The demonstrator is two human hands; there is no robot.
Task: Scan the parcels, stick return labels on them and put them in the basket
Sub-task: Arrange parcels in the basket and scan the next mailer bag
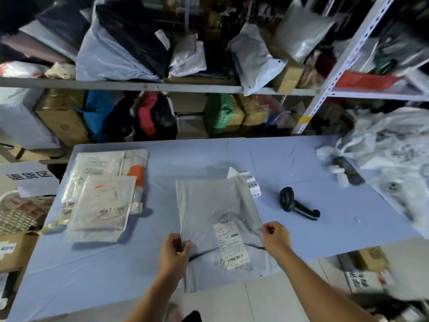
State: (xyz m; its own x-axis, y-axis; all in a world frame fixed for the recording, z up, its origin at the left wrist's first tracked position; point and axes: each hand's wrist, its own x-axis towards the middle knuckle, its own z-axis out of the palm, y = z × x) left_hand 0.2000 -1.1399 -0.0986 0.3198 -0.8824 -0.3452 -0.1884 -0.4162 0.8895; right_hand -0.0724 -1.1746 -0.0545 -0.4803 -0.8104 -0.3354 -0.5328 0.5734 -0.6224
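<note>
Both hands have hold of the grey parcel [213,210] on my head-camera feed. The left hand [173,252] comes up from the bottom of the view on a forearm angled slightly rightward. It pinches the parcel's left edge, with the thumb lying on top of the plastic and the other fingers curled at the rim. The right hand [275,238] reaches in from the lower right on a long, straight forearm. Its fingers are bunched almost into a fist and nip the parcel's right edge.

That parcel lies flat on the blue tabletop [92,275], close to the near side. It has a dark crease across it between the two hands. A white shipping label [231,244] with a barcode sits on its near half, and I can see handwriting just below the label.

A strip of return labels [251,184] pokes out at the parcel's far right corner, touching it. To the right of the parcel, clearly apart, a black scanner [297,205] lies on its side. To the left, also apart, is a stack of bagged parcels [102,201]. Beyond the parcel, past the tabletop's far edge, shelves [139,86] are crammed with bags and boxes. Far to its right is a heap of white sacks [394,159]. Off the tabletop to its left I make out a cardboard box [14,249].
</note>
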